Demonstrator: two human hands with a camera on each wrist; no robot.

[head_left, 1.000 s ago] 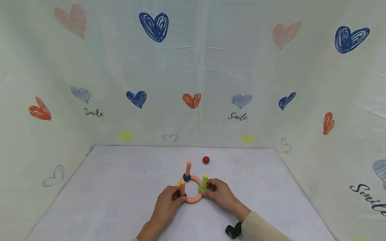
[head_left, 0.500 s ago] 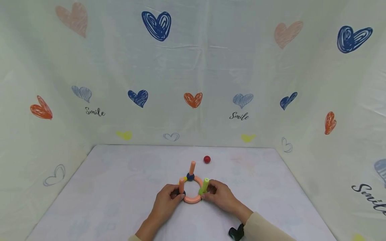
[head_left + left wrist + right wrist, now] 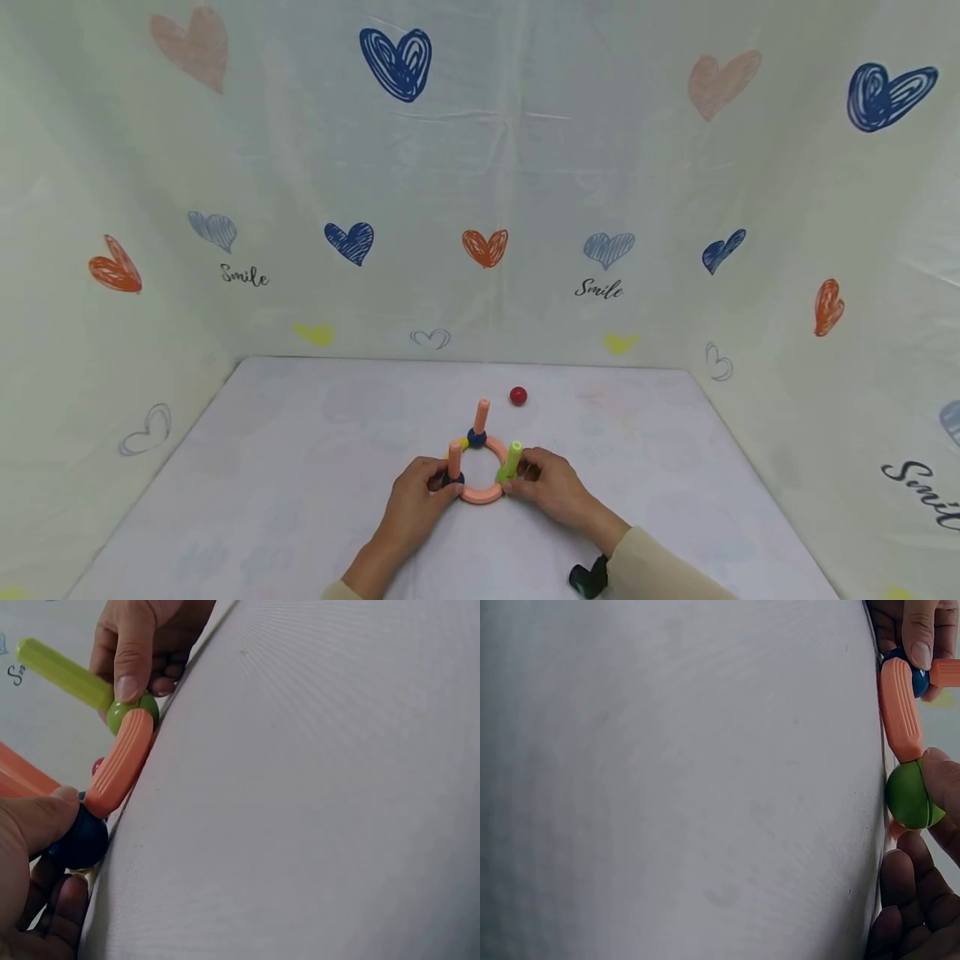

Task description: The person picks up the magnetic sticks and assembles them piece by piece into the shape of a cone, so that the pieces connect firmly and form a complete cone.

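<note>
A toy ring of curved rods and balls lies on the table, with an orange curved rod (image 3: 482, 496) along its near side. My left hand (image 3: 417, 498) pinches the dark blue ball (image 3: 81, 841) at the ring's left, from which an orange stick (image 3: 455, 460) stands up. At the right, my right hand (image 3: 551, 487) grips the green ball (image 3: 907, 796), which carries an upright yellow-green stick (image 3: 513, 458). Another blue ball (image 3: 477, 437) at the back bears a second orange stick (image 3: 482, 415). A yellow curved piece (image 3: 464, 443) shows partly behind the left stick.
A red ball (image 3: 518, 396) sits on the white table (image 3: 337, 433) behind the ring. Beside the right sleeve lies a dark green piece (image 3: 587, 578), partly covered by the sleeve. A curtain printed with hearts (image 3: 484, 248) surrounds the table's back and sides.
The ring has turned slightly between both hands, its back stick shifting to the right. Both hands keep their hold. The head view has shifted a little.
</note>
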